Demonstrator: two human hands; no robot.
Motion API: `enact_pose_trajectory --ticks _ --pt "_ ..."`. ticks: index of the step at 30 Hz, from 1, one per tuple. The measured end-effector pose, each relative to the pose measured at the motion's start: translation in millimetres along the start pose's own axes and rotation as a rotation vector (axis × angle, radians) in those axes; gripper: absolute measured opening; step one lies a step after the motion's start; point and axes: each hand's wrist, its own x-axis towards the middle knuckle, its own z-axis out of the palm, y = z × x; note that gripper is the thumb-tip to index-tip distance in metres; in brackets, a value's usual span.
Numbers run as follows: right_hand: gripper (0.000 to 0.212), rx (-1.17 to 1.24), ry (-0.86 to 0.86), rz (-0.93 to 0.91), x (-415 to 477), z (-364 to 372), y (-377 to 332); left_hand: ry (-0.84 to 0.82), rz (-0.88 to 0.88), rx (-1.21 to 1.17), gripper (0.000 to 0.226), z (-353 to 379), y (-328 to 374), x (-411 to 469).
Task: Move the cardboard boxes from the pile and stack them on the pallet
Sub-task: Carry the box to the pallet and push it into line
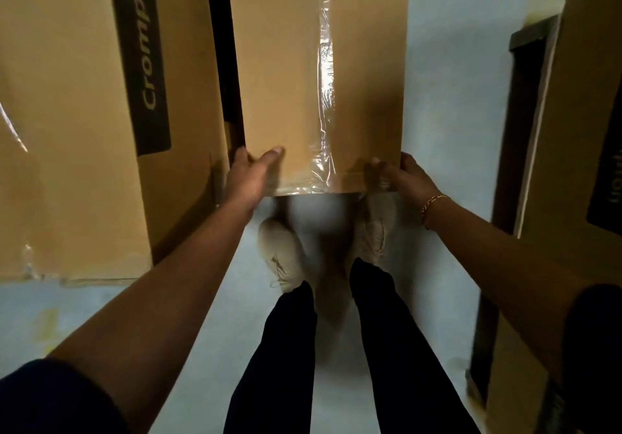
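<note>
While it is gripped at its two near corners, a plain brown cardboard box sealed with a strip of clear tape [303,80] is held out over the feet, filling the view from the centre up to 12 o'clock. The left hand [250,172] is clamped on the near left corner, its thumb laid flat on the top face and its fingers wrapped over the side edge. The right hand [400,174], a gold chain bracelet [432,203] on its wrist, is curled round the near right corner in the same way. A grip at opposite corners appears to have been chosen so that the long box is kept level and its weight shared between both arms.

At 9 o'clock, a larger brown carton with a dark printed stripe [67,130] is seen close beside the held box, apparently part of the pile. At 3 o'clock, another brown carton [579,130] is set on a dark wooden pallet [525,113], well apart from the held box; that is judged to be the destination.

A smooth, pale blue-grey floor [447,113] is shown beneath, with a pair of pale shoes [282,258] planted on it. The room is dimly lit, and the lower edge of the box is blurred.
</note>
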Motion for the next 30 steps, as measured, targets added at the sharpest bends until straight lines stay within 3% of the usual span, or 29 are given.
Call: enact_pose_trajectory --ticks 5,10,18,22,30 --pt "0.063 0.096 -0.002 -0.028 5 6 -6 -0.019 0.035 -0.049 0.052 2 -3 4" --pt "0.062 0.164 0.07 -0.079 -33 -15 -25 0.005 0.145 -0.046 0.052 -9 14 -31" --pt "0.016 0.372 0.158 -0.069 -141 -60 -107 0.009 0.184 -0.116 0.069 -49 96 -124" --pt "0.028 0.377 0.151 -0.072 -222 -84 -147 -0.021 0.198 -0.082 0.087 -83 130 -196" --pt "0.048 0.326 0.222 -0.148 -429 -116 -198 -0.022 0.346 0.005 0.08 -179 190 -393"
